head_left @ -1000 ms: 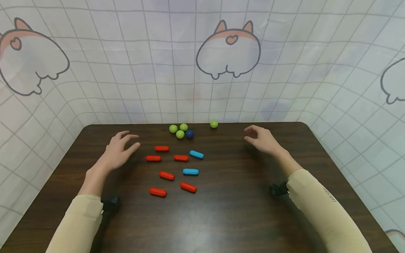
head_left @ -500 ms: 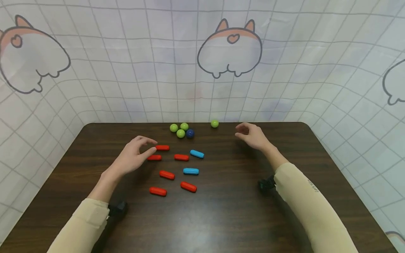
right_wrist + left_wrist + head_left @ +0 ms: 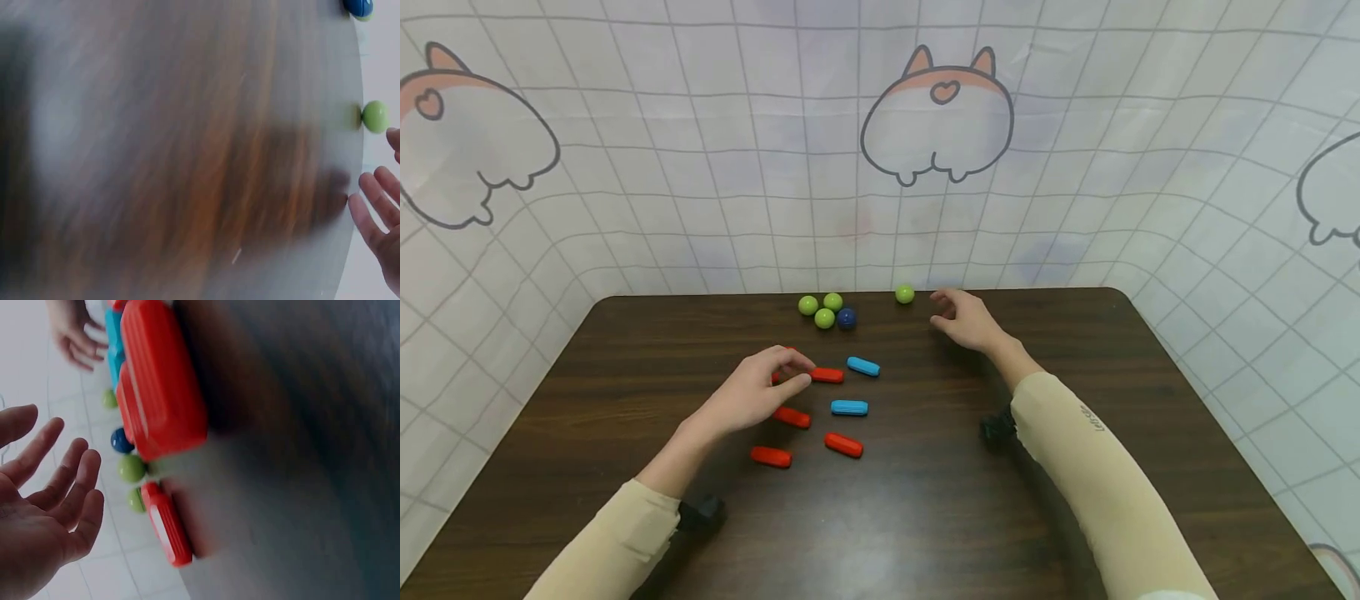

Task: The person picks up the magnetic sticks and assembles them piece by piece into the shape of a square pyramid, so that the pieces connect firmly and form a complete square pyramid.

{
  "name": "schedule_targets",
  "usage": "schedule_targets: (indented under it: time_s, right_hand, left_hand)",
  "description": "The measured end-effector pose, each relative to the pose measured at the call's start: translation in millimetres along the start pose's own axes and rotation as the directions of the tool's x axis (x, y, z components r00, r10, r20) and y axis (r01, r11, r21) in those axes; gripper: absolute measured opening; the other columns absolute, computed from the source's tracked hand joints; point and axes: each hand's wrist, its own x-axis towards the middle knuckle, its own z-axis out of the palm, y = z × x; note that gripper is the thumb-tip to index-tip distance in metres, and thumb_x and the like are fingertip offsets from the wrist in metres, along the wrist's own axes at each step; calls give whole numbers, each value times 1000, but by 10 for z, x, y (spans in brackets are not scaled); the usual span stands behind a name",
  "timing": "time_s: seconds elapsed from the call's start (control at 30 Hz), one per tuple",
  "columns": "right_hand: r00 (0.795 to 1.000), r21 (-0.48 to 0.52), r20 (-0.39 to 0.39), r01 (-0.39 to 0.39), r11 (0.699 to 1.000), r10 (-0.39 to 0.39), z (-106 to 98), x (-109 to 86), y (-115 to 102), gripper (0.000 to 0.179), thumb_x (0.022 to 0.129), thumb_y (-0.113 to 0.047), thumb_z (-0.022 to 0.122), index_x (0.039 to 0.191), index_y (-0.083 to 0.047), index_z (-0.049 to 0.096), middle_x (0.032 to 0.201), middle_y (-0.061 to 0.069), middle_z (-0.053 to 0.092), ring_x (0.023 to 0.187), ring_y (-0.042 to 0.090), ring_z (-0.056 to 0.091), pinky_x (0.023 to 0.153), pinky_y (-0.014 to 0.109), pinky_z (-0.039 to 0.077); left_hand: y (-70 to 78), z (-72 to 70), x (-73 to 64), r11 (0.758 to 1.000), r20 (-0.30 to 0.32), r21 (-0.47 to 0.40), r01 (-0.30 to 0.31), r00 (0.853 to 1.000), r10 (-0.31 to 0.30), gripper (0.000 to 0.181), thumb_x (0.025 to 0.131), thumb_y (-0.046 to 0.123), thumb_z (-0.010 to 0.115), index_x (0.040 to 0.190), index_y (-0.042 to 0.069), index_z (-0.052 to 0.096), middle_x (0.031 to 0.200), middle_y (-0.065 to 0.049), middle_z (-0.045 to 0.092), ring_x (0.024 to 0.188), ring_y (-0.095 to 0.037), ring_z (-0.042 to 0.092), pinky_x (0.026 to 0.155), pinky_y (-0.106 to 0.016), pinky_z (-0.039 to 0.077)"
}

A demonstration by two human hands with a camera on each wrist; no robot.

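Observation:
My left hand point(image 3: 758, 390) hovers over the red pieces with its fingers relaxed and nothing in them. Its fingertips are right by a short red ribbed stick point(image 3: 827, 376), and the hand hides parts of other red sticks. In the left wrist view a red stick point(image 3: 164, 381) looms large beside the spread left fingers. At the back, my right hand point(image 3: 967, 320) is held loosely, its fingertips a little right of a lone green ball point(image 3: 905, 293). The right wrist view shows that green ball point(image 3: 375, 117) near the fingers, with a gap between them.
Two blue sticks point(image 3: 850, 407) lie right of the red ones. Several green balls point(image 3: 824, 318) and a dark blue ball point(image 3: 846, 318) cluster at the table's back edge. A tiled-pattern curtain point(image 3: 835, 208) hangs behind the dark wooden table point(image 3: 925, 517).
My left hand has moved right, from beside the red sticks to above them. The right hand has moved left toward the lone green ball. The sticks and balls lie as before.

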Motion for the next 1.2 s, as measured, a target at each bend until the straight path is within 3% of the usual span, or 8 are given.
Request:
schedule_targets:
  time_s: [0.27, 0.57, 0.83, 1.0, 1.1, 1.2]
  right_hand:
    - [999, -27, 43, -10, 1000, 11, 115, 183, -135, 56, 102, -13, 62, 152, 2, 42, 142, 27, 50, 119, 39, 57, 98, 52, 48]
    - [994, 77, 7, -110, 991, 109, 226, 337, -192, 55, 103, -18, 62, 152, 0, 43, 146, 23, 49, 118, 36, 59, 96, 47, 50]
    - [996, 36, 36, -86, 996, 85, 247, 418, -180, 62, 99, -2, 55, 158, -7, 37, 151, 26, 43, 113, 37, 56, 90, 47, 48]
    - [995, 4, 52, -81, 997, 81, 229, 431, -167, 55, 98, -2, 54, 152, -5, 44, 150, 26, 44, 113, 37, 56, 90, 47, 47]
    - [994, 51, 34, -105, 993, 103, 214, 419, -161, 47, 98, -3, 60, 144, -2, 48, 148, 25, 46, 112, 36, 59, 90, 47, 50]
    - [993, 95, 20, -117, 989, 115, 207, 408, -149, 50, 96, -4, 68, 142, 0, 47, 144, 25, 48, 113, 36, 61, 92, 47, 51]
  left_hand:
    - [66, 128, 24, 1000, 68, -12, -18, 998, 19, 23, 103, 19, 66, 120, 6, 70, 110, 4, 67, 102, -18, 60, 87, -40, 51]
    - [105, 230, 15, 999, 119, -35, 23, 993, -19, 20, 102, 21, 66, 118, 9, 71, 105, 5, 65, 88, -19, 60, 78, -36, 51]
    - [95, 284, 52, 1000, 127, -15, -1, 992, 3, 18, 102, 19, 66, 117, 10, 71, 104, 5, 66, 86, -15, 59, 75, -34, 51]
    - [112, 312, 75, 1000, 149, -28, -10, 989, 14, 18, 102, 19, 66, 117, 10, 71, 102, 5, 66, 90, -14, 60, 78, -35, 51]
    - [128, 322, 77, 999, 154, -35, -11, 988, 16, 17, 102, 18, 66, 116, 10, 71, 101, 5, 66, 88, -14, 60, 76, -35, 51]
    - [139, 331, 71, 999, 159, -33, -12, 987, 17, 16, 101, 17, 67, 115, 10, 71, 100, 5, 66, 85, -15, 59, 74, -34, 50]
